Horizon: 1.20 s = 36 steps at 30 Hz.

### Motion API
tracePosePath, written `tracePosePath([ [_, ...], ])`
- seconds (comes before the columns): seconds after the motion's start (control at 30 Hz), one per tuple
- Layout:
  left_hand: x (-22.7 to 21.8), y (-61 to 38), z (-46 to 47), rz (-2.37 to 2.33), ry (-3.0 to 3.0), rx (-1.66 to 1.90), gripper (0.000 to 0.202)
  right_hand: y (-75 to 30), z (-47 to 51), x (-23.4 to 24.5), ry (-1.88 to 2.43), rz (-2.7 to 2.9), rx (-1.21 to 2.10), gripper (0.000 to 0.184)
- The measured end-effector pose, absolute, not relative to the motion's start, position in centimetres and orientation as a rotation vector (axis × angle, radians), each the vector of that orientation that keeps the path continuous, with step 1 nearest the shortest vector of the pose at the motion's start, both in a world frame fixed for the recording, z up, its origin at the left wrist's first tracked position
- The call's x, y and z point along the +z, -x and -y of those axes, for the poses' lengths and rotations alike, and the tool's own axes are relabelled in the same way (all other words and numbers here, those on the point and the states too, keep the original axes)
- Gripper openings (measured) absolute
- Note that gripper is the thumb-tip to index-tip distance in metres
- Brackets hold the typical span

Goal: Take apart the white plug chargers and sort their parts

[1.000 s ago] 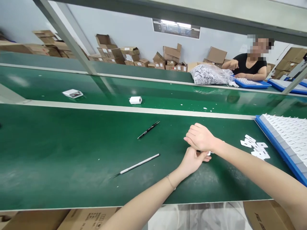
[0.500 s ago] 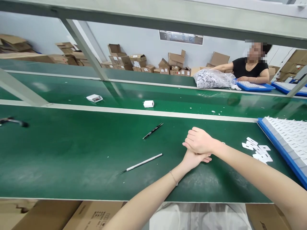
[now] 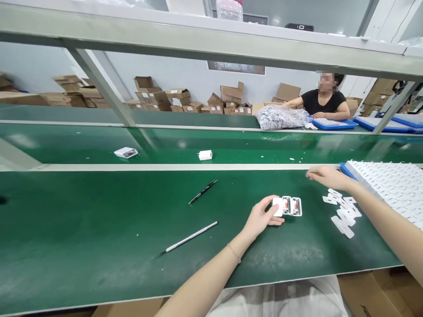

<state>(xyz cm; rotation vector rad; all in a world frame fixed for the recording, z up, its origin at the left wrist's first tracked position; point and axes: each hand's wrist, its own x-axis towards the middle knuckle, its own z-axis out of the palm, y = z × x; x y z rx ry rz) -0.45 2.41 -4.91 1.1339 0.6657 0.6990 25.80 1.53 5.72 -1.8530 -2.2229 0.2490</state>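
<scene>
My left hand (image 3: 261,216) rests on the green bench and pinches the left end of a short row of small white charger housings (image 3: 288,206), whose open faces show red and metal parts. My right hand (image 3: 325,176) hovers off to the right, fingers loosely stretched out with nothing in them, near the corner of a blue tray (image 3: 345,170) filled with white parts. A small heap of flat white plastic covers (image 3: 343,210) lies just below that hand.
A black pen (image 3: 202,191) and a thin silver tool (image 3: 190,238) lie left of my hands. On the conveyor belt (image 3: 66,145) sit a white charger (image 3: 205,155) and a flat white device (image 3: 125,152). A co-worker (image 3: 325,105) sits opposite beside a plastic bag (image 3: 280,117).
My right hand has lifted off my left hand and swung right toward the blue tray. The white housings, hidden under both hands before, now show. The camera has tilted up.
</scene>
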Motion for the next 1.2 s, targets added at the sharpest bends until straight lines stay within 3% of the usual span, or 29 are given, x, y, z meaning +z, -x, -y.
tracePosePath([
  [0.13,-4.7,0.5,-2.4,-0.674,-1.134,0.71,0.055,-30.8,1.6,4.7,2.052,2.098,0.343,0.033],
  [0.3,-5.1,0.3,-2.2,-0.68,-1.14,0.729,0.06,-27.4,3.3,4.5,1.928,2.14,0.45,0.038],
  [0.43,-5.4,0.2,-2.1,-0.692,-1.155,0.748,0.064,-20.9,1.5,5.8,1.637,2.541,0.432,0.028],
  [0.7,-5.0,0.2,-2.2,-0.663,-1.188,0.754,0.06,-13.1,-3.7,7.7,1.778,3.132,0.507,0.032],
  [1.2,-5.1,0.7,-2.5,-0.578,-1.181,0.668,0.055,-12.0,-2.7,7.6,1.94,3.165,0.293,0.026],
])
